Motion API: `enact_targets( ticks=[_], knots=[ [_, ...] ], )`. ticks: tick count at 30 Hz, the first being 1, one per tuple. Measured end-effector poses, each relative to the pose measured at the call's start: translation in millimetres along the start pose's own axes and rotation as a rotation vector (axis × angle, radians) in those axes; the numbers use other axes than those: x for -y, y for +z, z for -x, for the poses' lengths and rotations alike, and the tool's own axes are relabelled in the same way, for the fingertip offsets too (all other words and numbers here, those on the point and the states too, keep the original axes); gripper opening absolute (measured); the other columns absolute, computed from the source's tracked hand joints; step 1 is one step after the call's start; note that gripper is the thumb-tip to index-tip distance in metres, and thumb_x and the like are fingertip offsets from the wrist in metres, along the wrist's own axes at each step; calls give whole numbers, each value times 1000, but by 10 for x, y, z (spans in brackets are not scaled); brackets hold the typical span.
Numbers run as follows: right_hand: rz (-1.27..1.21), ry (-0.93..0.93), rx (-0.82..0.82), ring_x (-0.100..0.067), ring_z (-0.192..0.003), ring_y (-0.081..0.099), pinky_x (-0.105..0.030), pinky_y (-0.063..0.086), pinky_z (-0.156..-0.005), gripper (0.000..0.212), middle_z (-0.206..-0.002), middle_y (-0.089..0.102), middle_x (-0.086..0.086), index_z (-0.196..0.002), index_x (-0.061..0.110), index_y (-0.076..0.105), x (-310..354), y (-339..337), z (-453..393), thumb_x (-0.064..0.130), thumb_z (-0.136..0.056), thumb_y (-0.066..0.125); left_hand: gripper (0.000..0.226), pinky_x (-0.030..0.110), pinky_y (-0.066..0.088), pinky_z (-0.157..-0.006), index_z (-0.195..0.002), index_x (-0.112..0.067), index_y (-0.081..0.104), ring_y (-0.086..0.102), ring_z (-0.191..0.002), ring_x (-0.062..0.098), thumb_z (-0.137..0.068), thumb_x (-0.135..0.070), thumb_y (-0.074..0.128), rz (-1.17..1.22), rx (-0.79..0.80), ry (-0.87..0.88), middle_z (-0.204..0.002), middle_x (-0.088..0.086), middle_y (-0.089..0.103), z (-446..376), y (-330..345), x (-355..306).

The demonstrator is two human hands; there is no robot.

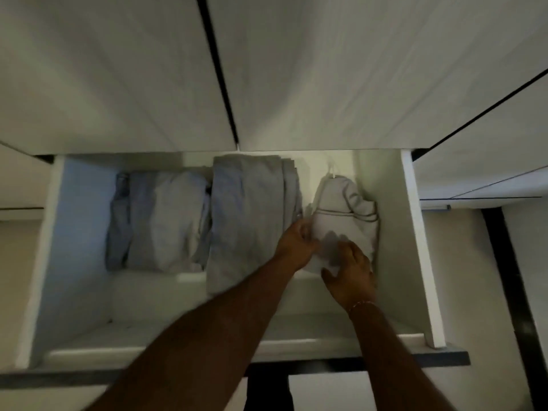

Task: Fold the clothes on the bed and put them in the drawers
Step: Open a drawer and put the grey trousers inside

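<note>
A white drawer point(412, 232) stands pulled open below me. Three folded garments lie in it: a crumpled light-blue one point(160, 221) at the left, a light-blue folded one point(249, 215) in the middle, and a white garment with dark piping point(347, 215) at the right. My left hand point(296, 244) pinches the white garment's left edge with curled fingers. My right hand point(350, 271) lies over its near end, fingers spread on the fabric. The near part of the white garment is hidden under both hands.
White wardrobe doors point(326, 72) rise above the drawer. The drawer's dark front edge point(444, 358) runs across near my arms. Bare drawer floor shows at the near left. Pale floor with a dark strip point(504, 262) lies to the right.
</note>
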State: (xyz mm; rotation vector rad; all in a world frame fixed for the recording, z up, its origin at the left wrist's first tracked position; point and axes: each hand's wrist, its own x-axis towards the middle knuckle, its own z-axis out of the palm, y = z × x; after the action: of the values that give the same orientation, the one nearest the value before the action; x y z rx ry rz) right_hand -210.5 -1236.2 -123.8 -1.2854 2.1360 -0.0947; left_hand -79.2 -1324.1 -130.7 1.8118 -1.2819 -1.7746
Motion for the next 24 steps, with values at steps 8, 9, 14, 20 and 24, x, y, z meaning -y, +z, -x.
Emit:
enact_targets(
  ticks=[8,9,14,20,24],
  knots=[
    [-23,-543,405,-6,-123,54,-33,46,-108,50,-135,57,17,-131,48,57,665,-12,834,56,-85,72,32,27,53,-94,-122,1,70,66,-104,16,-91,-5,78,-282,256,146,-113,8,71,1192,-1768,529],
    [-4,-561,506,-2,-118,56,-31,47,-105,46,-129,59,21,-121,54,58,709,-42,908,66,-79,72,31,31,53,-100,-120,1,72,67,-106,18,-90,-6,79,-332,326,107,-113,9,73,1302,-1984,639],
    [456,-900,556,-16,-113,57,-33,38,-94,50,-122,61,10,-119,39,68,1048,27,1257,67,-78,73,52,37,45,-114,-128,-36,71,63,-120,9,-80,-47,87,-644,612,-29,-132,-12,68,1867,-2783,1001],
    [901,-894,265,-29,-110,53,-44,36,-85,40,-116,60,0,-109,31,64,1409,30,1706,57,-83,49,56,28,39,-98,-130,-45,63,49,-119,5,-80,-68,73,-1130,302,441,-130,-19,55,2236,-2952,1173],
    [824,-566,153,-30,-104,66,-37,45,-82,34,-112,70,-2,-124,28,54,1302,140,1953,45,-95,55,28,38,40,-82,-104,-32,61,59,-98,19,-89,-55,56,-1414,24,579,-105,-7,62,2421,-2703,1161]
  ],
)
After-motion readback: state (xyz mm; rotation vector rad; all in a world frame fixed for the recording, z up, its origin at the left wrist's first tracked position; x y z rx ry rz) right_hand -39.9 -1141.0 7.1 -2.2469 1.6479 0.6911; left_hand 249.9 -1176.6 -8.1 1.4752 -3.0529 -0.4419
